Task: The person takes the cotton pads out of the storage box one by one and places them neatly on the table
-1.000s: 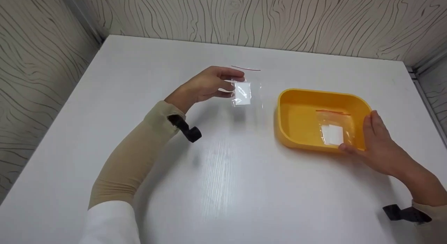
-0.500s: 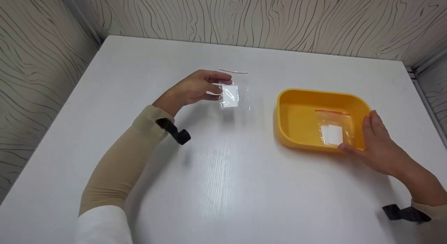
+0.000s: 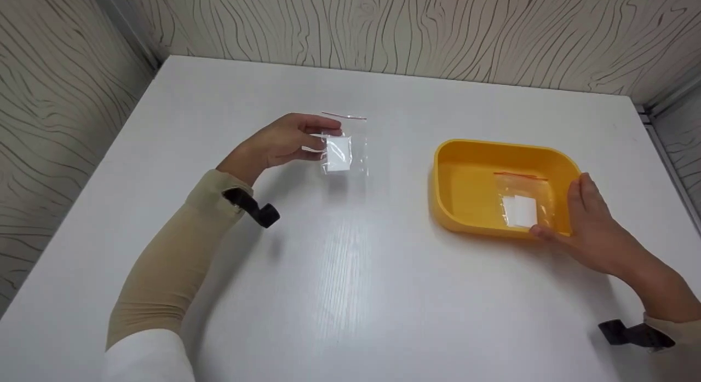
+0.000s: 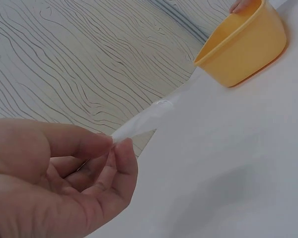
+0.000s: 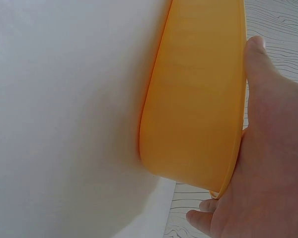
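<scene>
My left hand pinches a clear zip bag with a red seal line by its left edge. A flat white square shows inside the bag. The left wrist view has the bag edge-on between thumb and fingertips, raised over the table. My right hand rests against the near right corner of a yellow plastic box, thumb on the front rim and straight fingers along the right end. Inside the box lie clear bags with a red seal and white squares.
The box stands on a white table right of centre. Wood-patterned panels rise behind and at both sides. Black wrist mounts stick out from both sleeves.
My left hand has moved left and slightly nearer with the bag, away from the box. The right hand and the box have stayed nearly still.
</scene>
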### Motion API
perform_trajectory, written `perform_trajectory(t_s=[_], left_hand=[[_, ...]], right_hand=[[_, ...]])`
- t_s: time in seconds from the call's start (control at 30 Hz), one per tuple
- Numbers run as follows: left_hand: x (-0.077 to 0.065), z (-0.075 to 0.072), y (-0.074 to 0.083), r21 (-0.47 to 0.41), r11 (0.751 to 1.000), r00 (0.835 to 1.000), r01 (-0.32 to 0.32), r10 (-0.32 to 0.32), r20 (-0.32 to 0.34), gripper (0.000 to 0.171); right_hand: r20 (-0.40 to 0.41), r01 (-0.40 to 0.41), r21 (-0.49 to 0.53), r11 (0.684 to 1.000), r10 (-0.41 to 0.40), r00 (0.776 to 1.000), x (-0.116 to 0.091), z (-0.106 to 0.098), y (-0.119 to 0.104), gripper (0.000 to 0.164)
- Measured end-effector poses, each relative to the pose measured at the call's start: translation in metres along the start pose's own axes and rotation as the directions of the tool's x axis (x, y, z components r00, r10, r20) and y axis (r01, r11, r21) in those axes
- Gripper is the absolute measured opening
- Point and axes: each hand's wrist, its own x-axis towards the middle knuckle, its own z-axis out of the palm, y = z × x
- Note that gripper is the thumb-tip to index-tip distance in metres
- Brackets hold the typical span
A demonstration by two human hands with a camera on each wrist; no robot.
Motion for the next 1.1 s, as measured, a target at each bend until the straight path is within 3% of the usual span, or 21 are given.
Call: perform_trajectory(t_s=[0.87,1.1], left_hand=[[-0.015,-0.061,-0.023,0.026,0.998,0.998,0.053,-0.051,-0.048,0.058],[-0.019,-0.076,-0.028,0.037,0.998,0.998,0.049,-0.048,-0.028,0.058]], right_hand=[[0.003,-0.031,0.010,0.999,0.031,1.000,0.002,0.000,-0.001,0.115],[0.003,-0.035,0.007,0.999,0.035,0.999,0.001,0.000,-0.002,0.116]])
